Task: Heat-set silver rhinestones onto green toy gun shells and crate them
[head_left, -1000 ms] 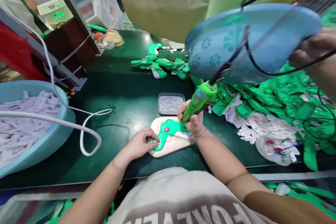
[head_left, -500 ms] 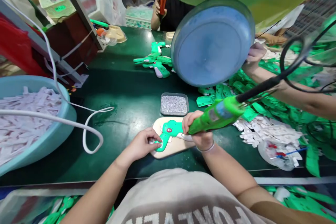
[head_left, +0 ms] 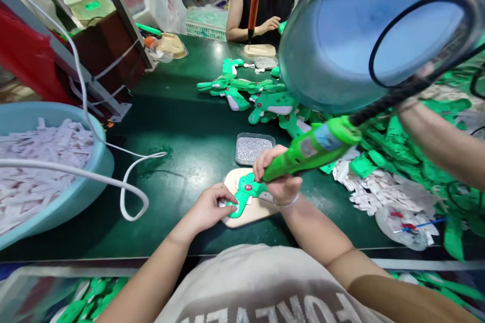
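My right hand [head_left: 278, 174] is wrapped round a green electric screwdriver [head_left: 310, 149], which slants down to the left with a dark cable at its upper end. Its tip is hidden behind my hand. Beneath it, a green and white plastic dinosaur-like toy [head_left: 246, 192] lies on a cream-coloured holding block [head_left: 242, 221]. With thumb and fingers, my left hand [head_left: 214, 204] pinches the toy's lower left end. Just behind the block sits a small clear tray [head_left: 237, 154] of tiny silvery screws.
At left stands a light-blue basin [head_left: 102, 161] of white pieces; a white cable [head_left: 144, 202] loops beside it. Another person's arm [head_left: 443, 141] holds a big blue basin [head_left: 333, 50] over green parts [head_left: 413, 156]. Opposite, a co-worker [head_left: 242, 10] sits near an orange screwdriver [head_left: 254, 5].
The big blue basin has moved right and nearer, uncovering the co-worker and more green toys. My right hand with the screwdriver has shifted slightly left over the toy; my left hand keeps its pinch.
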Motion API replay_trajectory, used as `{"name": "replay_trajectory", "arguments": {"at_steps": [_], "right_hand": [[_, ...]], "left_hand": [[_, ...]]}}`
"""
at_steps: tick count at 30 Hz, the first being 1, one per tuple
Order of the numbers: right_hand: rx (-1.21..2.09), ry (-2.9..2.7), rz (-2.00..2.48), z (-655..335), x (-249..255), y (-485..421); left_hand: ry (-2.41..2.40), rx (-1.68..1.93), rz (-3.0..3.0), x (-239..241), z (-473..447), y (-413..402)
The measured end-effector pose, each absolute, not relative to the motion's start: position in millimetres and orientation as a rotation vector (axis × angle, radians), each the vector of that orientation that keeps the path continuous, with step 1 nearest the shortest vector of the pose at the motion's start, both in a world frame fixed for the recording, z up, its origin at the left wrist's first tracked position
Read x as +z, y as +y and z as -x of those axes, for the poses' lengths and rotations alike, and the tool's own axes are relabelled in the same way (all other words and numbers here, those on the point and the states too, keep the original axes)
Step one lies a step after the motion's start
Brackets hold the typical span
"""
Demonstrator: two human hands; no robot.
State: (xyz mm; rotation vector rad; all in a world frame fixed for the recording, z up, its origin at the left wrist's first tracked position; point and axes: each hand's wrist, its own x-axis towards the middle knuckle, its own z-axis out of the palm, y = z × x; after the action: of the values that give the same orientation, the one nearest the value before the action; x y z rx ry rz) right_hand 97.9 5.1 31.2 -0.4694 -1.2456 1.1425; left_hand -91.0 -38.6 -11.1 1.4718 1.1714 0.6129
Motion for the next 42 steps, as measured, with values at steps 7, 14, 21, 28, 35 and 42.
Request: {"name": "replay_trajectory", "arguments": {"at_steps": [7, 14, 21, 28, 35, 42], "right_hand": [[1.211, -1.362, 0.541, -70.0, 1.3, 21.6], [1.287, -1.24, 0.425, -81.1, 26.3, 4.4], [1.343, -1.275, 0.44, -76.0, 7.5, -15.8], [1.276, -1.241, 0.37, -77.9, 17.4, -24.3], [1.433, -1.32, 0.319, -62.2, 20.1, -36.7], [1.291, -1.469, 0.439, -55.9, 1.2, -43.0]], "left_hand": [[1.178, 0.637, -1.434, -14.7, 89.4, -43.9], [1.157, 0.62, -1.455, -12.5, 89.5, -43.6], [1.172, 0.656, -1.484, -13.2, 88.0, -48.5], [1.203, 0.717, -1.686, -3.6, 88.0, -63.2], [1.177, 0.756, -1.696, -4.9, 84.8, -67.0], [1.244, 0.775, -1.702, -7.5, 82.3, -68.6]]}}
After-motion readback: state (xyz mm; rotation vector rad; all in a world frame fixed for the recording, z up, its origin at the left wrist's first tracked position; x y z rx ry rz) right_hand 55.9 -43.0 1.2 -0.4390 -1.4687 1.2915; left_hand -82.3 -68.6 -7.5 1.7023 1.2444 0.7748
